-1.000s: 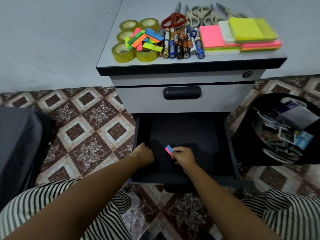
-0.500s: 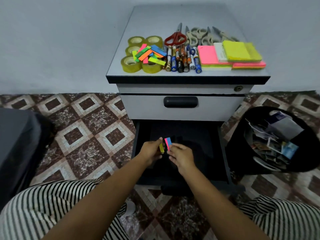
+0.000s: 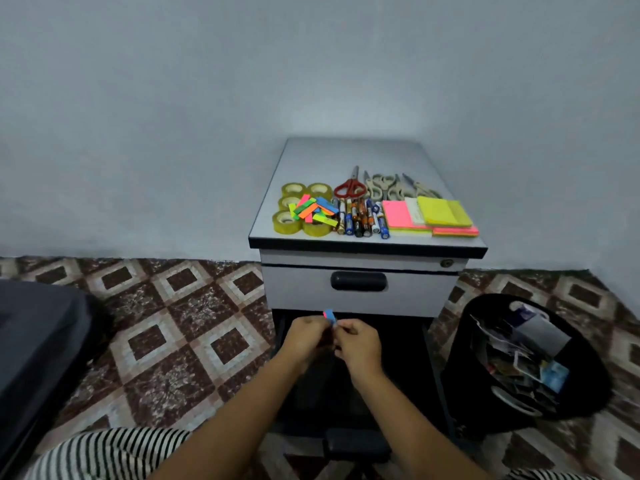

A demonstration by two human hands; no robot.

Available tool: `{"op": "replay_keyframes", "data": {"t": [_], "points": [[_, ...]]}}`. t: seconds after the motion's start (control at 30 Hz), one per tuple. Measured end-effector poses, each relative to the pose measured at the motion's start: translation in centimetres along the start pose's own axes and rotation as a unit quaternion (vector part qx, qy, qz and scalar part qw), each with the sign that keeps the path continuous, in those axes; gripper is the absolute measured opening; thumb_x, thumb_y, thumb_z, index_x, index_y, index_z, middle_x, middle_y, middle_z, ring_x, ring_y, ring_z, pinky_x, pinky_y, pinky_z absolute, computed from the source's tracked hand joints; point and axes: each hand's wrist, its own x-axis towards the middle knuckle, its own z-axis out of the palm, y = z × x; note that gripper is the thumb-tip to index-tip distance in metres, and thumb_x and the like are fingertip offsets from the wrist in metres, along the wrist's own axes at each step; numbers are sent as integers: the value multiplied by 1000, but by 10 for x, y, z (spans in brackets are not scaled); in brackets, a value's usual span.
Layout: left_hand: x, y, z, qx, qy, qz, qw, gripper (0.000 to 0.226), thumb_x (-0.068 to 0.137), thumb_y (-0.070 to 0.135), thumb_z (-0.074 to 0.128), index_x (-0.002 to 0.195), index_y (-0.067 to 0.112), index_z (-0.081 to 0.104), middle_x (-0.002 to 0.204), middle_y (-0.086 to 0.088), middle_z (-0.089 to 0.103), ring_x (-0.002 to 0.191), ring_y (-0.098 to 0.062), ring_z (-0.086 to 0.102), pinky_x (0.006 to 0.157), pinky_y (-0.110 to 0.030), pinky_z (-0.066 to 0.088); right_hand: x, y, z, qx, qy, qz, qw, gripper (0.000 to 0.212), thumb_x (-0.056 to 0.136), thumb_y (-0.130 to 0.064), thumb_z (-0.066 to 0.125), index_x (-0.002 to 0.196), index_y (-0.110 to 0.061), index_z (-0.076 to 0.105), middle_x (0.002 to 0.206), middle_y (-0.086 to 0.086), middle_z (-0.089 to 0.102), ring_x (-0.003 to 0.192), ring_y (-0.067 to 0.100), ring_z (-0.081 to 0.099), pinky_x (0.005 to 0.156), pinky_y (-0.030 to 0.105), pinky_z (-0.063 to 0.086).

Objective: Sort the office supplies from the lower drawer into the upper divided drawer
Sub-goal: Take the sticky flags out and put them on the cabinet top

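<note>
My left hand and my right hand meet above the open lower drawer and together pinch a small bundle of blue and pink sticky tabs. The upper drawer is closed, its black handle just above my hands. On the cabinet top lie tape rolls, coloured sticky tabs, batteries, red scissors, grey scissors and sticky note pads.
A black waste bin full of paper stands right of the cabinet. A dark grey object lies on the left of the patterned tile floor. The lower drawer's handle juts toward my striped-trousered knees.
Both hands have risen out of the lower drawer and come together, joining the tabs they held. The view has pulled back and tilted up, showing more wall.
</note>
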Motion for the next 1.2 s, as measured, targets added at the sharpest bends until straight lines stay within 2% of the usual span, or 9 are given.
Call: {"op": "replay_keyframes", "data": {"t": [0.13, 0.23, 0.43, 0.57, 0.63, 0.73, 0.87, 1.03, 1.2], "points": [[-8, 57, -3, 23, -3, 85, 996, 22, 92, -1, 50, 74, 3, 62, 71, -14, 62, 57, -14, 61, 55, -21, 53, 4, -59, 1, -4, -16, -92, 996, 23, 89, -5, 59, 71, -20, 58, 74, 6, 64, 65, 14, 60, 59, 23, 50], [-12, 102, -3, 45, 11, 138, 989, 21, 92, 1, 52, 73, 4, 61, 67, -10, 60, 50, -9, 61, 51, -18, 52, 7, -106, 0, -18, -29, -147, 988, 12, 89, -8, 60, 80, -15, 61, 75, 1, 64, 67, 11, 61, 65, 24, 53], [-4, 175, -6, 80, 36, 227, 970, 21, 88, -1, 58, 68, 4, 54, 77, -18, 59, 69, -28, 63, 60, -26, 56, 33, -175, 11, -27, -22, -211, 977, 18, 89, -9, 60, 74, -19, 57, 76, 4, 65, 61, 10, 62, 64, 28, 53], [17, 206, -10, 191, 97, 261, 941, 17, 83, 1, 62, 66, 4, 60, 77, -17, 62, 76, -30, 62, 73, -40, 55, 55, -202, 18, -89, 6, -241, 966, 19, 90, -12, 58, 72, -19, 57, 79, 3, 65, 71, 16, 62, 61, 30, 49], [25, 214, -13, 285, 128, 276, 909, 2, 81, 6, 65, 80, 6, 67, 84, -11, 64, 78, -23, 60, 63, -34, 53, 63, -206, 18, -160, 27, -263, 951, 12, 90, -15, 58, 81, -11, 65, 83, 1, 62, 77, 16, 58, 65, 28, 44], [39, 215, -19, 369, 141, 274, 877, 24, 82, 11, 65, 106, 6, 65, 99, -8, 62, 83, -20, 57, 48, -20, 46, 76, -204, 18, -264, 32, -288, 920, 16, 92, -17, 57, 85, -8, 68, 87, 5, 66, 79, 18, 56, 67, 25, 41], [53, 208, -21, 445, 135, 273, 842, 28, 82, 15, 67, 107, 2, 65, 106, -14, 65, 90, -25, 60, 73, -31, 51, 89, -198, 20, -380, 38, -304, 873, 21, 93, -18, 53, 91, -5, 69, 93, 9, 68, 86, 25, 62, 68, 31, 48], [65, 201, -19, 474, 139, 286, 821, 37, 83, 22, 67, 115, 4, 64, 113, -14, 64, 101, -23, 59, 76, -22, 40, 98, -191, 23, -432, 42, -329, 839, 22, 92, -20, 54, 93, -5, 71, 90, 12, 69, 82, 25, 62, 67, 32, 50], [69, 197, -21, 478, 166, 302, 808, 47, 88, 28, 62, 129, 9, 53, 128, -16, 45, 111, -27, 53, 93, -30, 42, 100, -187, 22, -388, 54, -344, 853, 23, 91, -22, 58, 101, -5, 70, 98, 12, 67, 87, 25, 63, 73, 34, 52]]}}
